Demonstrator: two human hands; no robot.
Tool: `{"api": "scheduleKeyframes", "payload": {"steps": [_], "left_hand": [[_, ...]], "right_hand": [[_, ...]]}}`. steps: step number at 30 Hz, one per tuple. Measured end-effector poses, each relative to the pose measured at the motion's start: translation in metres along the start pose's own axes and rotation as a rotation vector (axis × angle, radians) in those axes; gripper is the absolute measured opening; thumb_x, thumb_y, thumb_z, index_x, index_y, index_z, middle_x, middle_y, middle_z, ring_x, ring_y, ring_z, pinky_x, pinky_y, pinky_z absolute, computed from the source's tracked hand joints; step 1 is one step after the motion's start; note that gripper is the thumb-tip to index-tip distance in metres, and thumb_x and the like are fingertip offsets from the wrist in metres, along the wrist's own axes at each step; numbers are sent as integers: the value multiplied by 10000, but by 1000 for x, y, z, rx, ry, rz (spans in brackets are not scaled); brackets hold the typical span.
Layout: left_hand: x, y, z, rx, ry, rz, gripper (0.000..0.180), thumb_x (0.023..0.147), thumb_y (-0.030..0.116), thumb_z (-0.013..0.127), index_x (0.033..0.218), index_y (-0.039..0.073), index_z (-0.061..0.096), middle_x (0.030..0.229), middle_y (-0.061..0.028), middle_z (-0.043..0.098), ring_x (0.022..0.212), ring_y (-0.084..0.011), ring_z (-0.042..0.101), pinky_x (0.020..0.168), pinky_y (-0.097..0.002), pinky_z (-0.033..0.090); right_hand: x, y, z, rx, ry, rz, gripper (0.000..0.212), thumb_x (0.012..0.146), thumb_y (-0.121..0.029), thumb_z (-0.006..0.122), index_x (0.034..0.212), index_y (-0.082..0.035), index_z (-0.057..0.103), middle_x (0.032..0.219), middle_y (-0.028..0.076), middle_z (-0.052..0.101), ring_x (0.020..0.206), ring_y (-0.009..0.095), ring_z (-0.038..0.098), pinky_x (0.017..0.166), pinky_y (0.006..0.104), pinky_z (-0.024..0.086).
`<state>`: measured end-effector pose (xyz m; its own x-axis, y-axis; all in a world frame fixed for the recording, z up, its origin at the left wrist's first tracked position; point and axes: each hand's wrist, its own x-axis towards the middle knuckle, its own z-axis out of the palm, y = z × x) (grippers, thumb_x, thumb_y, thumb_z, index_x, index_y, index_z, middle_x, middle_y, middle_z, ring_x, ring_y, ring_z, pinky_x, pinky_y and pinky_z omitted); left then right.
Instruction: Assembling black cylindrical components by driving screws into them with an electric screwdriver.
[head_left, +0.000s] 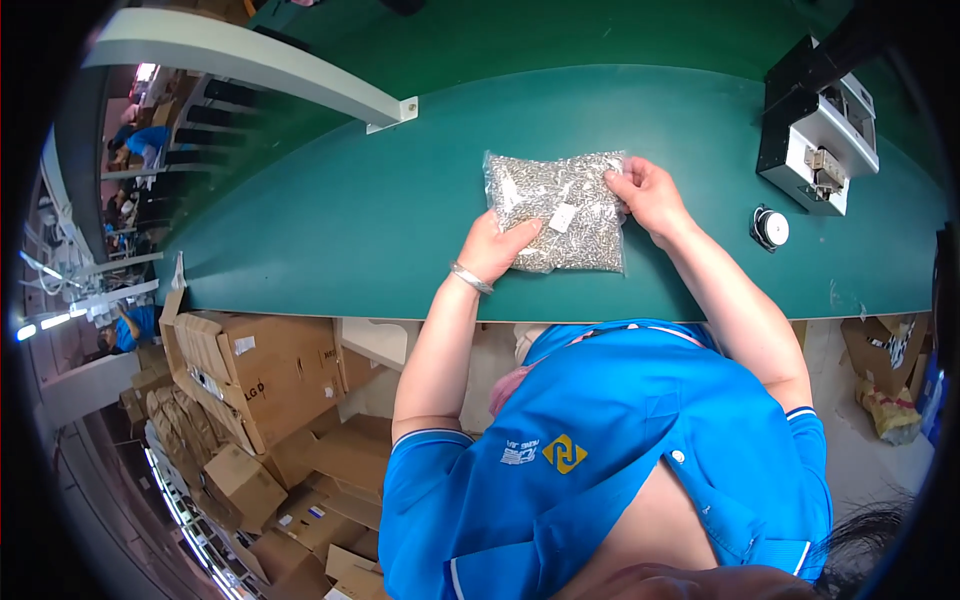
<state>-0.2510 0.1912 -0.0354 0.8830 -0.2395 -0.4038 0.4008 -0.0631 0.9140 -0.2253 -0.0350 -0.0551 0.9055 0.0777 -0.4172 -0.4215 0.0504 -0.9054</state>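
A clear plastic bag [575,240] full of small silvery metal pieces, apparently screws, lies over the green table in front of me. A small white label sits near its middle. My left hand [492,245] grips the bag's lower left side, thumb on top and fingers hidden beneath. At the upper right corner, my right hand [648,195] pinches the bag's edge between thumb and fingers. Both hands are closed on the bag.
A small white-topped round part [770,229] rests to the right on the green table [420,220]. Beyond it stands a black-and-white machine [820,150]. A white metal bracket [392,115] is fixed at the back left. Cardboard boxes [275,375] are stacked below left.
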Motion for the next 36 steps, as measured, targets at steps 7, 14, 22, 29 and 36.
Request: {"api": "scheduleKeyframes", "payload": {"steps": [7,14,22,29,36], "left_hand": [[-2,7,9,142,-30,143,319,792,105,547,1084,-15,502,952,-93,593,788,-129,556,699,-225,458],[7,20,27,278,-114,192,326,798,124,549,1096,3,501,940,-77,595,790,-128,551,701,-231,448],[14,32,54,333,-176,265,308,807,133,544,1088,13,505,923,-77,605,782,-141,565,685,-241,450],[21,34,67,388,-224,296,309,812,123,537,1101,20,503,930,-74,606,793,-140,566,695,-238,448],[26,34,71,403,-236,235,310,814,120,534,1109,29,507,935,-70,606,798,-135,564,697,-237,448]], "right_hand": [[-19,25,-11,96,57,-102,152,850,-93,492,976,-10,499,773,25,511,653,60,462,574,175,392],[-58,25,-14,317,223,-252,182,857,-56,461,1034,-13,464,892,60,535,754,91,494,672,198,411],[-76,31,-32,593,195,-350,214,877,-39,418,1088,-6,427,1011,96,535,854,110,517,754,218,415],[-82,39,-42,668,214,-337,219,877,-52,429,1092,-11,430,1015,96,533,864,116,521,767,223,418],[-77,50,-48,666,201,-294,241,882,-89,448,1115,-32,423,1005,91,535,863,127,534,764,239,441]]}}
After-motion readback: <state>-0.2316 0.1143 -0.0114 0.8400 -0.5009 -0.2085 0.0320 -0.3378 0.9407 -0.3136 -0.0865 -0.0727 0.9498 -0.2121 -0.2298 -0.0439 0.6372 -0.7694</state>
